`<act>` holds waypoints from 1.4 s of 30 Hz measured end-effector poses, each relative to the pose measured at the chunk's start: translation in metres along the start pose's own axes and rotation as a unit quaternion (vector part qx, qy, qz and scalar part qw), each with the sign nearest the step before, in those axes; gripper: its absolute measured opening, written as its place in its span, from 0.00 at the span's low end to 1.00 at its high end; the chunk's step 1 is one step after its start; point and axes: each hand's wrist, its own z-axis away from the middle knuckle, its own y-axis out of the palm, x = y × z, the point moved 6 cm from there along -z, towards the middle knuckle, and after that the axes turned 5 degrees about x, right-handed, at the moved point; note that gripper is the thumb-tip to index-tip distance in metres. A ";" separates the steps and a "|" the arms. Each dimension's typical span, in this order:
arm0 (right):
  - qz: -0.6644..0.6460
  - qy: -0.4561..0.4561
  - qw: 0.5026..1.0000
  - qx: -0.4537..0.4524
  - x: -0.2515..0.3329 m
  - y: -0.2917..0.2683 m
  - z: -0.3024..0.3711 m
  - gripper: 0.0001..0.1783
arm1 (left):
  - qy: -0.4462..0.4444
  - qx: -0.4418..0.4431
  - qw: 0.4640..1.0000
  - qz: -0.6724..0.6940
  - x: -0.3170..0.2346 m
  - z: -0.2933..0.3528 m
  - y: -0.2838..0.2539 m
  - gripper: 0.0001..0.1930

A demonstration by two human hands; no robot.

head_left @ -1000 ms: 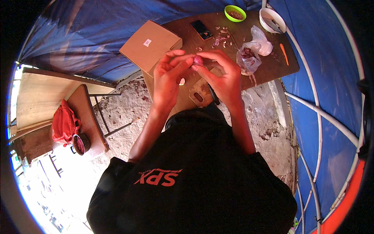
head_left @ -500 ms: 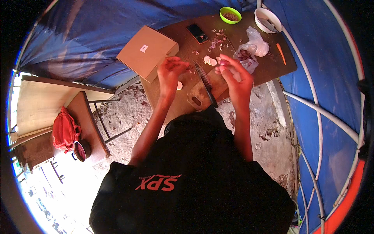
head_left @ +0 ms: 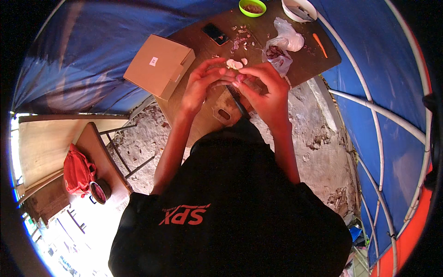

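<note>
Above the brown wooden counter [head_left: 314, 67], my left hand [head_left: 197, 90], grip unclear, has rejoined my right hand [head_left: 268, 91], which pinches a round purple bulb [head_left: 240, 78]: two-handed work again.

Brown table [head_left: 318, 66] — cardboard box [head_left: 157, 64] at left end, small white label on top. Dark phone [head_left: 215, 34] lies right of box, purple-white scraps [head_left: 237, 44] strewn beside it. Far side: green bowl [head_left: 253, 15], white bowl [head_left: 290, 13] (both with contents). Toward right: plastic bag [head_left: 288, 37], slim orange object [head_left: 320, 45]. Near edge — wooden cutting board [head_left: 225, 102], slotted handle facing person.
</note>
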 end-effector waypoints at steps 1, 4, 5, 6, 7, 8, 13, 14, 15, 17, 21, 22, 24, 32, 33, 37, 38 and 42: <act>0.015 -0.010 1.000 0.005 0.004 0.002 -0.001 0.18 | -0.007 0.022 1.000 0.014 -0.016 0.008 0.013 0.23; 0.026 -0.040 0.999 0.026 0.014 0.010 -0.004 0.18 | -0.016 0.033 0.999 0.009 -0.046 0.026 0.033 0.25; 0.019 -0.050 0.998 0.032 0.016 0.013 -0.006 0.18 | -0.018 0.028 0.999 0.001 -0.050 0.029 0.035 0.25; 0.013 -0.056 0.998 0.037 0.018 0.015 -0.007 0.18 | -0.016 0.029 0.999 0.005 -0.053 0.031 0.036 0.25; 0.007 -0.060 0.997 0.042 0.019 0.016 -0.007 0.18 | -0.013 0.031 0.999 0.010 -0.054 0.032 0.036 0.25; 0.006 -0.062 0.997 0.046 0.020 0.018 -0.008 0.17 | -0.026 0.016 1.000 0.004 -0.052 0.033 0.034 0.25; -0.003 -0.060 0.996 0.069 0.026 0.020 -0.010 0.18 | 0.013 0.029 0.999 -0.003 -0.053 0.041 0.030 0.26; -0.019 -0.057 0.996 0.071 0.027 0.019 -0.010 0.17 | 0.012 0.028 1.000 -0.002 -0.053 0.042 0.029 0.26; -0.034 -0.051 0.996 0.072 0.028 0.018 -0.010 0.17 | 0.008 0.028 1.000 0.004 -0.053 0.042 0.028 0.27; -0.040 -0.053 0.995 0.078 0.031 0.017 -0.010 0.15 | -0.001 0.026 1.000 0.016 -0.053 0.042 0.025 0.29; -0.030 -0.065 0.993 0.094 0.034 0.014 -0.009 0.11 | -0.022 0.036 0.999 0.027 -0.054 0.043 0.024 0.30; -0.034 -0.066 0.993 0.095 0.034 0.013 -0.009 0.10 | -0.026 0.035 0.999 0.024 -0.054 0.043 0.024 0.30; -0.027 -0.070 0.993 0.090 0.036 0.012 -0.008 0.10 | -0.035 0.037 0.999 0.009 -0.057 0.043 0.023 0.30; -0.017 -0.082 0.989 0.121 0.040 0.009 -0.005 0.10 | -0.055 0.069 0.996 -0.011 -0.064 0.046 0.029 0.24; -0.017 -0.080 0.989 0.125 0.040 0.008 -0.005 0.10 | -0.059 0.068 0.996 -0.013 -0.063 0.046 0.029 0.23; -0.016 -0.066 0.986 0.153 0.041 0.009 -0.004 0.10 | -0.063 0.066 0.996 -0.003 -0.062 0.049 0.031 0.20; -0.020 -0.066 0.985 0.157 0.042 0.009 -0.003 0.10 | -0.064 0.064 0.996 0.001 -0.061 0.049 0.031 0.20; -0.038 -0.064 0.986 0.152 0.044 0.008 -0.005 0.10 | -0.065 0.063 0.994 0.058 -0.059 0.050 0.034 0.20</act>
